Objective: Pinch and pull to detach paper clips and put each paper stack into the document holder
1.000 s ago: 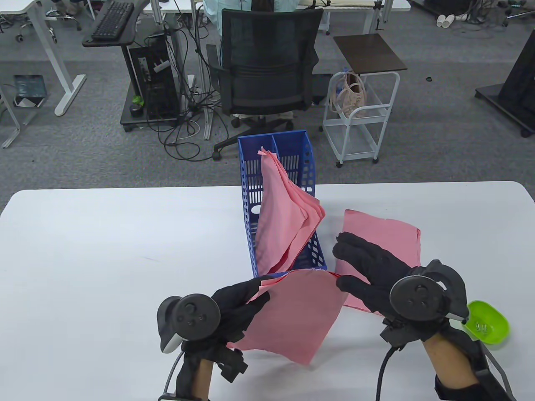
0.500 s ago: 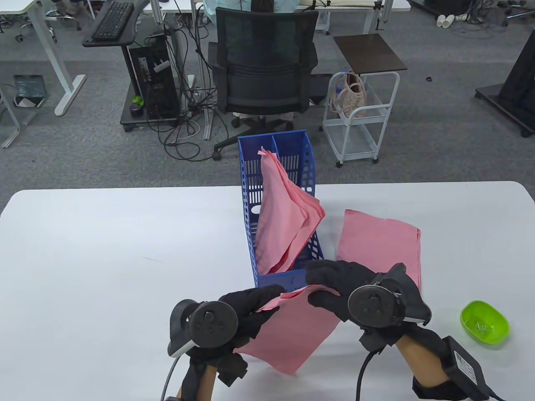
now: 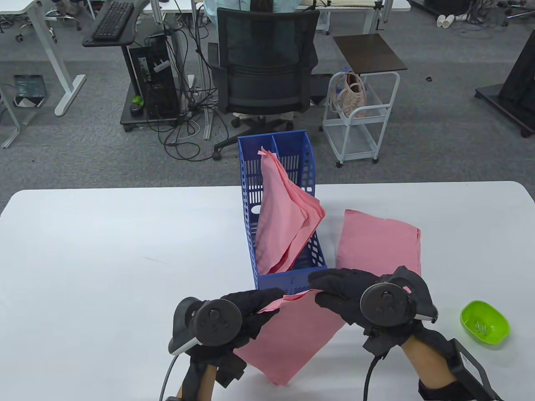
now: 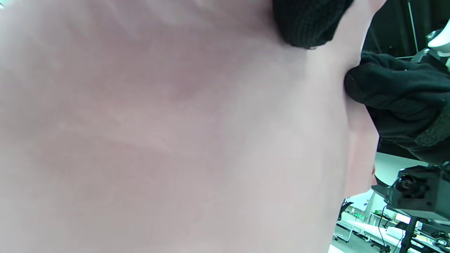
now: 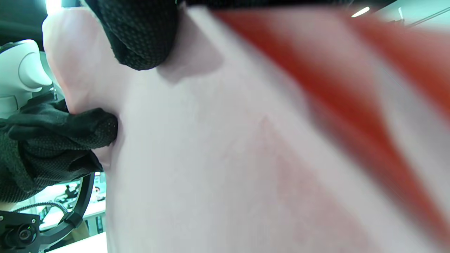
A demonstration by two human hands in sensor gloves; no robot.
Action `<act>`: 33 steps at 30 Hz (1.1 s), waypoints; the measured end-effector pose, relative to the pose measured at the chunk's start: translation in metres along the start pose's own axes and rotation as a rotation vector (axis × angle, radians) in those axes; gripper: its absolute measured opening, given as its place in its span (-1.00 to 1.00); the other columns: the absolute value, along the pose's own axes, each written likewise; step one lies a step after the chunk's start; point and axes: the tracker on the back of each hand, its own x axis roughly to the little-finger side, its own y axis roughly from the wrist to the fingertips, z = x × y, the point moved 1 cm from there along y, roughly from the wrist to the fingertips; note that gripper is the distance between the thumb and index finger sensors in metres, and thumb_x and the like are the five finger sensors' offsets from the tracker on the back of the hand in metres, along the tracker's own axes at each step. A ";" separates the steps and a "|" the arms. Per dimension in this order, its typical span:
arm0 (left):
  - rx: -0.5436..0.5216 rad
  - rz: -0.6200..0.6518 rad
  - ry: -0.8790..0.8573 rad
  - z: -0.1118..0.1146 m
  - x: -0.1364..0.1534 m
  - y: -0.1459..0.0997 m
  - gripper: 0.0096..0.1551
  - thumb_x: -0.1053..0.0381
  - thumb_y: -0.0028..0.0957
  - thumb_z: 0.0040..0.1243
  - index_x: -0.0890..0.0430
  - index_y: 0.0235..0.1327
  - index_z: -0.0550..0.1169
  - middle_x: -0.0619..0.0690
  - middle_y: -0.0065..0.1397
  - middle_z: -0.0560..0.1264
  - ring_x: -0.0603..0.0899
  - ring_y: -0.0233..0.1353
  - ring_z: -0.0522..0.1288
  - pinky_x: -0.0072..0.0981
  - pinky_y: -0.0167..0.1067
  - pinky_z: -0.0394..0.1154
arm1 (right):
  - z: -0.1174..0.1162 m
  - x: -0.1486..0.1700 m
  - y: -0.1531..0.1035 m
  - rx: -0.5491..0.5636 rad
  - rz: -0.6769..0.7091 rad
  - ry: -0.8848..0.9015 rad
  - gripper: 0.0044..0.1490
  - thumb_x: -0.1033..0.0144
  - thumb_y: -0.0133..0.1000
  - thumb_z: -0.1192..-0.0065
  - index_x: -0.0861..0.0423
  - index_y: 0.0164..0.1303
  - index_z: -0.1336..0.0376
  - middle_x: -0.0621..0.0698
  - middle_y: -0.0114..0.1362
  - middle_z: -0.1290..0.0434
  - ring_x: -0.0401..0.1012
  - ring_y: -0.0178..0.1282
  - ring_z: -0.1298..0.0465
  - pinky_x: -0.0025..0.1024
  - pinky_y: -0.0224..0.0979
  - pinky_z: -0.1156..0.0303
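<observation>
- Left hand [image 3: 246, 309]: fingers curled, pinching the top left corner of the held pink paper stack [image 3: 292, 334]; palm side faces right.
- Right hand [image 3: 347, 292]: fingers and thumb clamp the stack's top right corner, knuckles up.
- Stack hangs between both hands, just in front of the blue document holder [image 3: 288, 284], lower edge on the table [image 3: 104, 259].
- Holder already has pink sheets [image 3: 284, 217] leaning in it.
- Second pink stack [image 3: 380, 242] lies flat just right of the holder.
- Green dish [image 3: 485, 321] with clips at far right.
- No readable writing; the label on the right wrist unit is too small to read.
</observation>
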 end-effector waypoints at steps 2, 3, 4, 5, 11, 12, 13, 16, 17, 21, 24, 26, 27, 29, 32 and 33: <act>0.003 -0.013 0.020 0.001 0.000 0.000 -0.55 -0.09 0.17 0.08 -0.07 0.27 0.60 -0.07 0.16 0.72 0.03 0.08 0.76 -0.13 0.15 0.64 | 0.003 0.005 -0.004 0.013 -0.025 0.000 -0.58 0.10 0.24 -0.11 -0.03 0.25 -0.35 0.09 0.49 -0.48 -0.02 0.32 -0.61 -0.18 0.39 -0.49; -0.001 -0.024 0.034 0.001 0.002 0.000 -0.55 -0.09 0.15 0.08 -0.07 0.26 0.61 -0.08 0.15 0.73 0.03 0.07 0.76 -0.13 0.14 0.65 | 0.005 0.009 -0.007 0.026 -0.046 -0.014 -0.58 0.11 0.24 -0.11 -0.03 0.24 -0.35 0.09 0.49 -0.48 -0.02 0.32 -0.61 -0.18 0.39 -0.49; -0.008 -0.034 0.042 0.000 0.004 0.000 -0.55 -0.09 0.17 0.07 -0.07 0.27 0.60 -0.08 0.16 0.72 0.03 0.09 0.76 -0.14 0.15 0.64 | 0.007 0.013 -0.010 0.038 -0.066 -0.021 -0.58 0.11 0.24 -0.11 -0.03 0.25 -0.34 0.09 0.49 -0.48 -0.02 0.32 -0.61 -0.18 0.39 -0.49; -0.012 -0.044 0.043 0.000 0.005 0.000 -0.55 -0.09 0.17 0.07 -0.07 0.27 0.60 -0.08 0.16 0.72 0.03 0.09 0.75 -0.14 0.16 0.64 | 0.010 0.017 -0.013 0.045 -0.087 -0.022 -0.58 0.11 0.25 -0.11 -0.02 0.25 -0.34 0.10 0.49 -0.47 -0.01 0.33 -0.60 -0.17 0.39 -0.49; -0.043 -0.090 0.030 -0.005 0.016 -0.002 -0.55 -0.09 0.18 0.07 -0.06 0.27 0.60 -0.06 0.17 0.72 0.04 0.09 0.75 -0.13 0.16 0.63 | 0.030 0.061 -0.047 0.074 -0.262 -0.034 -0.56 0.14 0.26 -0.07 0.00 0.29 -0.32 0.13 0.52 -0.44 0.01 0.36 -0.58 -0.15 0.41 -0.46; -0.049 -0.095 0.030 -0.006 0.017 -0.003 -0.55 -0.09 0.18 0.07 -0.06 0.28 0.59 -0.07 0.17 0.71 0.04 0.09 0.75 -0.13 0.16 0.63 | 0.035 0.073 -0.057 0.089 -0.312 -0.047 -0.56 0.14 0.26 -0.07 0.01 0.29 -0.31 0.13 0.53 -0.43 0.02 0.36 -0.57 -0.14 0.42 -0.46; -0.053 -0.098 0.029 -0.006 0.018 -0.003 -0.55 -0.09 0.18 0.07 -0.06 0.28 0.59 -0.07 0.17 0.71 0.04 0.09 0.75 -0.12 0.16 0.63 | 0.038 0.081 -0.064 0.098 -0.345 -0.056 -0.56 0.15 0.26 -0.07 0.02 0.30 -0.31 0.14 0.53 -0.43 0.03 0.37 -0.57 -0.13 0.42 -0.46; -0.063 -0.107 0.026 -0.008 0.020 -0.003 -0.55 -0.09 0.18 0.07 -0.06 0.28 0.59 -0.07 0.17 0.71 0.04 0.10 0.75 -0.13 0.16 0.63 | 0.046 0.114 -0.092 0.113 -0.498 -0.103 -0.56 0.17 0.27 -0.06 0.03 0.32 -0.30 0.16 0.55 -0.41 0.05 0.38 -0.55 -0.11 0.43 -0.44; -0.067 -0.111 0.026 -0.009 0.020 -0.004 -0.55 -0.09 0.18 0.07 -0.06 0.28 0.59 -0.07 0.17 0.71 0.04 0.10 0.75 -0.13 0.16 0.63 | 0.048 0.128 -0.103 0.109 -0.564 -0.134 -0.55 0.18 0.27 -0.06 0.04 0.32 -0.30 0.17 0.55 -0.41 0.06 0.39 -0.55 -0.10 0.44 -0.43; -0.086 -0.120 0.018 -0.012 0.023 -0.006 -0.55 -0.09 0.18 0.07 -0.06 0.28 0.59 -0.07 0.17 0.71 0.04 0.10 0.75 -0.13 0.16 0.63 | 0.046 0.172 -0.140 0.044 -0.780 -0.220 -0.54 0.21 0.29 -0.04 0.07 0.35 -0.28 0.20 0.58 -0.37 0.09 0.42 -0.51 -0.06 0.46 -0.40; -0.097 -0.128 0.012 -0.014 0.025 -0.007 -0.55 -0.09 0.18 0.07 -0.06 0.28 0.59 -0.07 0.17 0.71 0.04 0.10 0.75 -0.13 0.16 0.63 | 0.036 0.201 -0.170 -0.017 -0.923 -0.256 -0.54 0.22 0.29 -0.03 0.07 0.36 -0.27 0.21 0.59 -0.36 0.11 0.43 -0.50 -0.04 0.47 -0.38; -0.102 -0.131 0.013 -0.016 0.025 -0.008 -0.55 -0.09 0.18 0.07 -0.06 0.28 0.59 -0.07 0.17 0.71 0.04 0.10 0.75 -0.12 0.16 0.63 | 0.027 0.215 -0.187 -0.081 -1.004 -0.260 -0.53 0.22 0.29 -0.03 0.09 0.37 -0.27 0.21 0.59 -0.35 0.11 0.44 -0.49 -0.03 0.48 -0.38; -0.105 -0.132 0.013 -0.016 0.026 -0.008 -0.55 -0.09 0.18 0.07 -0.06 0.28 0.59 -0.07 0.18 0.71 0.04 0.10 0.75 -0.13 0.16 0.63 | 0.022 0.221 -0.196 -0.125 -1.046 -0.261 -0.54 0.22 0.29 -0.03 0.08 0.37 -0.27 0.22 0.60 -0.35 0.12 0.44 -0.49 -0.03 0.48 -0.38; -0.110 -0.133 0.007 -0.017 0.027 -0.009 -0.55 -0.09 0.18 0.07 -0.06 0.28 0.59 -0.07 0.17 0.71 0.04 0.10 0.75 -0.13 0.17 0.63 | 0.014 0.229 -0.207 -0.182 -1.099 -0.257 -0.53 0.23 0.30 -0.03 0.09 0.38 -0.26 0.22 0.61 -0.34 0.12 0.45 -0.48 -0.02 0.49 -0.37; -0.111 -0.133 0.003 -0.018 0.027 -0.009 -0.55 -0.09 0.18 0.07 -0.06 0.28 0.59 -0.07 0.17 0.71 0.04 0.10 0.75 -0.12 0.16 0.63 | 0.005 0.239 -0.218 -0.237 -1.160 -0.246 -0.50 0.22 0.30 -0.02 0.10 0.42 -0.25 0.25 0.63 -0.31 0.15 0.48 -0.46 0.01 0.51 -0.35; -0.111 -0.133 0.004 -0.018 0.027 -0.009 -0.55 -0.09 0.18 0.07 -0.06 0.28 0.59 -0.07 0.18 0.71 0.04 0.10 0.75 -0.12 0.16 0.63 | 0.003 0.241 -0.220 -0.259 -1.178 -0.242 -0.49 0.21 0.31 -0.01 0.11 0.44 -0.24 0.26 0.63 -0.30 0.15 0.49 -0.45 0.02 0.51 -0.34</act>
